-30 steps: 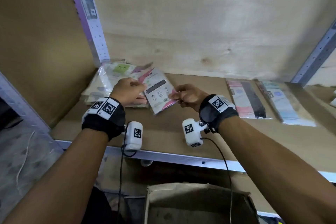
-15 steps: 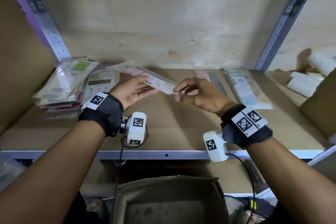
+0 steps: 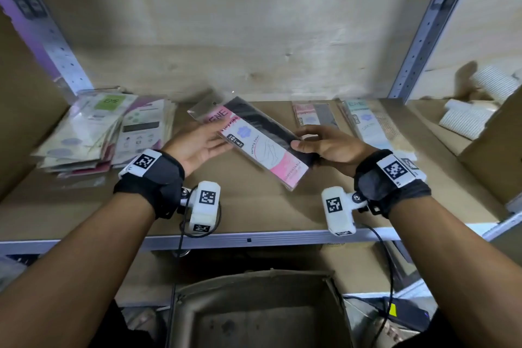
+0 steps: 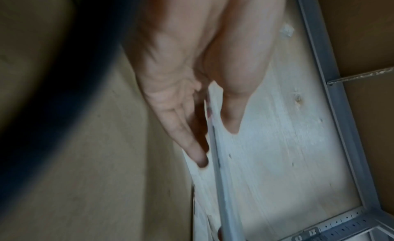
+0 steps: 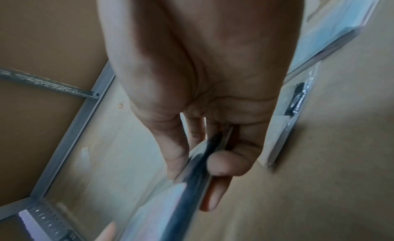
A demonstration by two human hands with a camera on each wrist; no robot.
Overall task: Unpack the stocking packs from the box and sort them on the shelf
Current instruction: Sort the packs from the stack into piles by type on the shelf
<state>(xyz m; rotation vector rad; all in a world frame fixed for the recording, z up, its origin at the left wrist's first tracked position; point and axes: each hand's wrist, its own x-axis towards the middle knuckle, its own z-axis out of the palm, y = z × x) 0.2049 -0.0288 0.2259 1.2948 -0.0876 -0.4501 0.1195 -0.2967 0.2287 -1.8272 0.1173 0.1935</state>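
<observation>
A pink stocking pack (image 3: 254,144) with black stockings inside is held face up, slanted, just above the shelf board (image 3: 254,206). My left hand (image 3: 214,135) lies palm up under its upper left end, and the left wrist view shows the pack edge (image 4: 213,143) between thumb and straight fingers. My right hand (image 3: 302,144) grips the lower right edge, thumb on top and fingers beneath; the right wrist view shows the same pinch on the pack (image 5: 198,162). The open cardboard box (image 3: 254,305) stands below the shelf.
A loose pile of packs (image 3: 93,133) lies at the shelf's left. A pink pack (image 3: 313,117) and a mint pack (image 3: 367,124) lie side by side at the back right. White rolls (image 3: 466,118) and a carton (image 3: 497,144) sit beyond the right upright (image 3: 418,37).
The pack has come away from the left pile toward the shelf's middle and turned from edge-on to face up. My right hand has taken hold of its right edge.
</observation>
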